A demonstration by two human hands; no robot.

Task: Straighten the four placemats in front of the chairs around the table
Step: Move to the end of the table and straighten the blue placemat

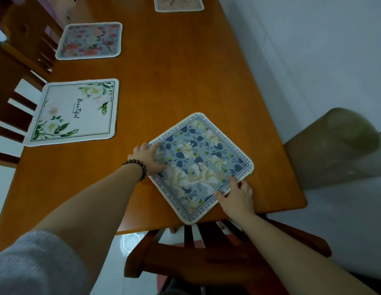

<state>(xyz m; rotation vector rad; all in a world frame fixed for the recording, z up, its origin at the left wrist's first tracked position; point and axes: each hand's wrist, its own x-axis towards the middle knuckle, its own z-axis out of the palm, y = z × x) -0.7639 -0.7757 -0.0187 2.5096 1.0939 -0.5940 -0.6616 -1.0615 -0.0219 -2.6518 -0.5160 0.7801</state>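
A blue floral placemat (201,167) with lettering round its border lies turned like a diamond near the table's front edge, one corner reaching the edge. My left hand (148,157), with a bead bracelet at the wrist, presses flat on its left corner. My right hand (238,195) rests with spread fingers on its lower right edge. A white placemat with green leaves (73,112) lies at the left edge. A pink floral placemat (90,41) lies beyond it. A fourth pale placemat (179,4) is cut off at the top.
The orange wooden table (185,81) has wooden chairs: one below the blue mat (206,252), others along the left side (17,116). A draped olive-grey seat (338,147) stands at the right, against a white wall.
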